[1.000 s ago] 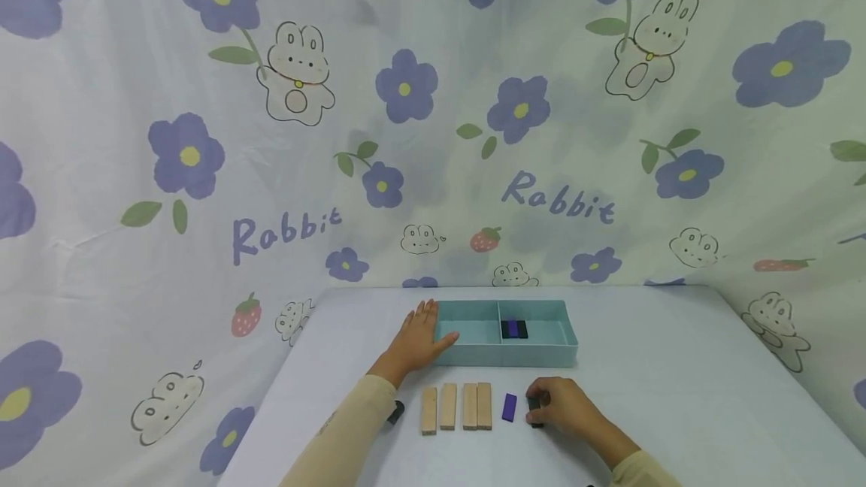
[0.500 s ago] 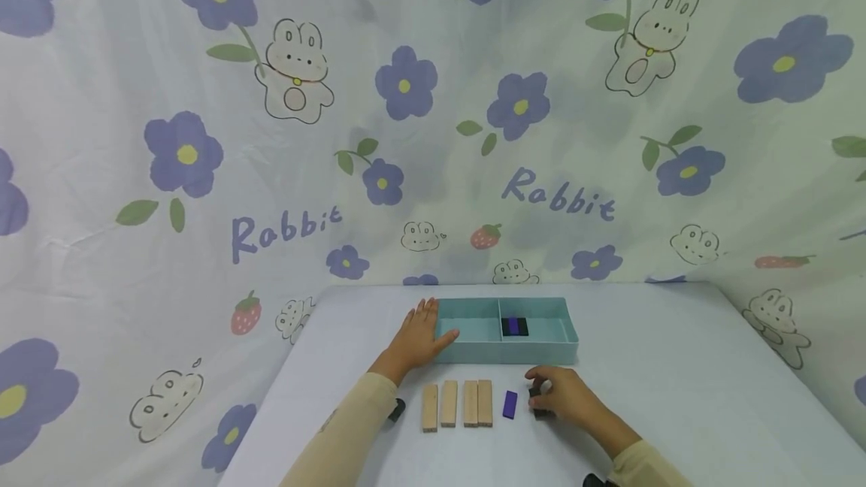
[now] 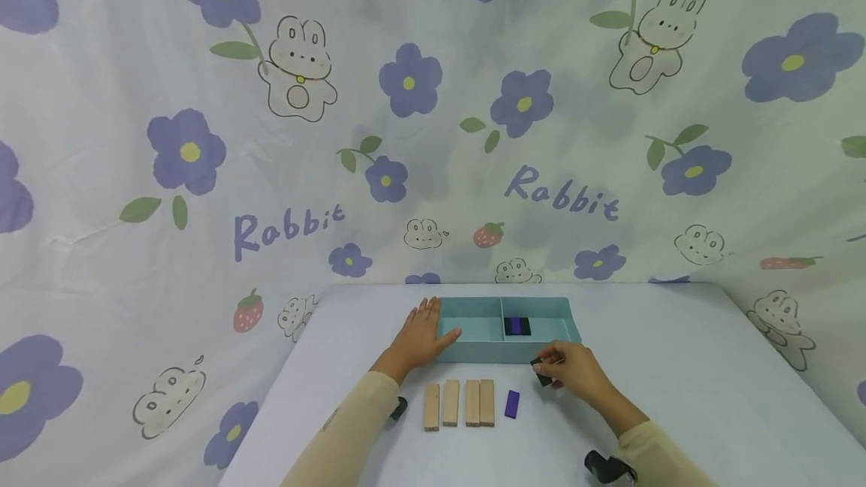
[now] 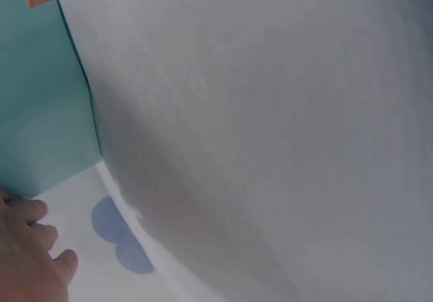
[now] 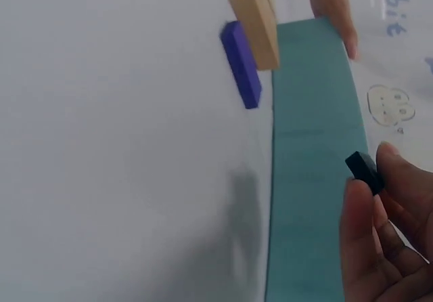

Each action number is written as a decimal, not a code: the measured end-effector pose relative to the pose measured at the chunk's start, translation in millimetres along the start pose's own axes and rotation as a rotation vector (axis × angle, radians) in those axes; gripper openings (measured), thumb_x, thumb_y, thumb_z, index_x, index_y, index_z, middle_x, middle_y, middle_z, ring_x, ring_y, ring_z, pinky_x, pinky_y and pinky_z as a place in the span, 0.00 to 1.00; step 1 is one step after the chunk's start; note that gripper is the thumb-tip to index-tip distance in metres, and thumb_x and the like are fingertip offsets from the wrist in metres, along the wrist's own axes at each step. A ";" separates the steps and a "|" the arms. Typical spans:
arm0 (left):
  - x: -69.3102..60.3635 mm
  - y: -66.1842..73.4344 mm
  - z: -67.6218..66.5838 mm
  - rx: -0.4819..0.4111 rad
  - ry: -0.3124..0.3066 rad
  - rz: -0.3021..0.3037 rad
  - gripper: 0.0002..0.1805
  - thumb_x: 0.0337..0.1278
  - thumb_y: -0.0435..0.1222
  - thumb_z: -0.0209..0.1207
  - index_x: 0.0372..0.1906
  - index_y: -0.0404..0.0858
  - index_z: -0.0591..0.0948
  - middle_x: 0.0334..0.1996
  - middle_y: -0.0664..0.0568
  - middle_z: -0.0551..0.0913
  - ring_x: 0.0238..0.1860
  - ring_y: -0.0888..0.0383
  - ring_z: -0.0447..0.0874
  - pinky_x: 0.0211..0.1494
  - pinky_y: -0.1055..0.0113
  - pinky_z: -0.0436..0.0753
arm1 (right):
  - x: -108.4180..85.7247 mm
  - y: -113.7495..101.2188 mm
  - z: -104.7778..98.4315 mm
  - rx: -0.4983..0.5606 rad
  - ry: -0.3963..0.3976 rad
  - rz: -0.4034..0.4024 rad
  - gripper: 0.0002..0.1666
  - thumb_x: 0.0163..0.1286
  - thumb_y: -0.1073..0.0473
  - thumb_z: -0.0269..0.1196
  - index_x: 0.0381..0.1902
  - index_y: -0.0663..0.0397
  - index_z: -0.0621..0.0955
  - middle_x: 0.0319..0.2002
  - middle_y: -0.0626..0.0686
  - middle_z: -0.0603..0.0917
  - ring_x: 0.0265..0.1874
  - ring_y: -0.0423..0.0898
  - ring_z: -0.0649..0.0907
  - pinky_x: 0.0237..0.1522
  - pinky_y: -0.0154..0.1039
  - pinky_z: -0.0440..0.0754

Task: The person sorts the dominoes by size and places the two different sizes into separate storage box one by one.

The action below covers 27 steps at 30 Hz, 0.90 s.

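A black block [image 3: 541, 372] is pinched between the thumb and fingers of my right hand [image 3: 575, 373], raised just in front of the teal box [image 3: 504, 352]. The right wrist view shows the same black block [image 5: 365, 172] between the fingertips. My left hand [image 3: 418, 337] rests with fingers straight against the left end of the box. In the box's right compartment, beside the divider, lie black pieces with a purple block [image 3: 516, 325] among them. Another purple block [image 3: 512, 404] lies on the table below my right hand.
Several upright-lying wooden blocks [image 3: 451, 403] stand in a row before the box, left of the loose purple block. Dark camera parts [image 3: 602, 466] show by the right sleeve. A patterned curtain [image 3: 433, 134] closes off the back of the white table [image 3: 663, 367].
My right hand has lifted the black block off the table and carried it forward toward the box. The left hand stays against the box's left end.
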<state>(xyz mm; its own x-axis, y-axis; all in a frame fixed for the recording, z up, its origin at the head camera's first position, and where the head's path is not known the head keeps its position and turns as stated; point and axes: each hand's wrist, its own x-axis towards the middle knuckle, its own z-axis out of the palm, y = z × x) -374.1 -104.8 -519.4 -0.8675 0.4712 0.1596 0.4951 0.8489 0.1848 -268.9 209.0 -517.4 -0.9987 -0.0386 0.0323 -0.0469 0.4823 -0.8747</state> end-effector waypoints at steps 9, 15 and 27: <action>1.0 0.3 -1.3 -0.031 0.001 -0.009 0.53 0.65 0.69 0.35 0.74 0.27 0.51 0.74 0.35 0.53 0.75 0.40 0.45 0.73 0.45 0.50 | 23.8 -8.7 -20.3 0.025 0.075 -0.015 0.15 0.61 0.67 0.69 0.46 0.65 0.82 0.35 0.53 0.83 0.32 0.46 0.84 0.30 0.38 0.85; 1.1 -0.8 2.7 -0.005 0.001 -0.006 0.55 0.64 0.71 0.31 0.75 0.27 0.50 0.74 0.37 0.52 0.75 0.42 0.45 0.73 0.46 0.50 | 34.7 -16.1 -29.2 0.033 0.057 -0.017 0.17 0.62 0.70 0.67 0.50 0.68 0.80 0.39 0.58 0.82 0.34 0.50 0.85 0.32 0.40 0.85; 1.6 1.5 -1.3 0.010 -0.014 0.001 0.54 0.64 0.70 0.32 0.75 0.27 0.50 0.74 0.35 0.52 0.75 0.41 0.46 0.73 0.46 0.51 | 61.4 -19.9 -39.6 0.047 0.035 0.011 0.20 0.64 0.70 0.66 0.53 0.70 0.79 0.43 0.61 0.81 0.39 0.54 0.85 0.37 0.43 0.85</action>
<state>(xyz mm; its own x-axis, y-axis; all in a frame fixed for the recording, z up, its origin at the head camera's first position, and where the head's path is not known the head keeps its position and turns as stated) -374.7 -103.1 -517.6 -0.8678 0.4749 0.1464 0.4952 0.8509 0.1751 -330.0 231.6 -478.9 -0.9992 -0.0026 0.0389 -0.0360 0.4407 -0.8969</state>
